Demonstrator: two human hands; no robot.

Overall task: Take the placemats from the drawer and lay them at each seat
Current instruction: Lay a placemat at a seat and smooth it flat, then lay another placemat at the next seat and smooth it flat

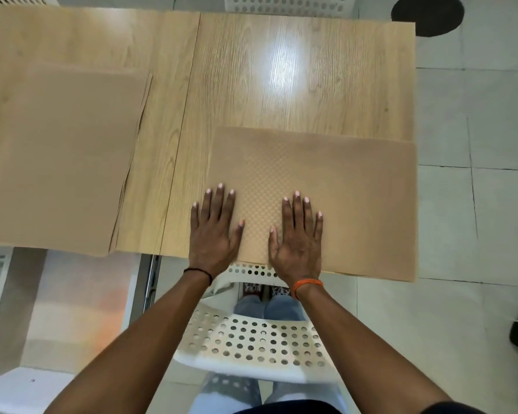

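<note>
Placemat: the placemat [341, 198] lies flat at the near right of the table [281, 85], above a perforated white chair [251, 339]; its near edge hangs just past the table's near edge
Hands: left hand [214, 234] and right hand [298, 240] both press flat, fingers straight and spread, gripping nothing; the left straddles the mat's left edge
Stack: more mats [60, 159] sit stacked at the left, well apart
Risk: a push toward the near side could slide the overhanging mat off; uneven pressure could skew it
Axis: long axis runs left to right, roughly along the near table edge
</note>
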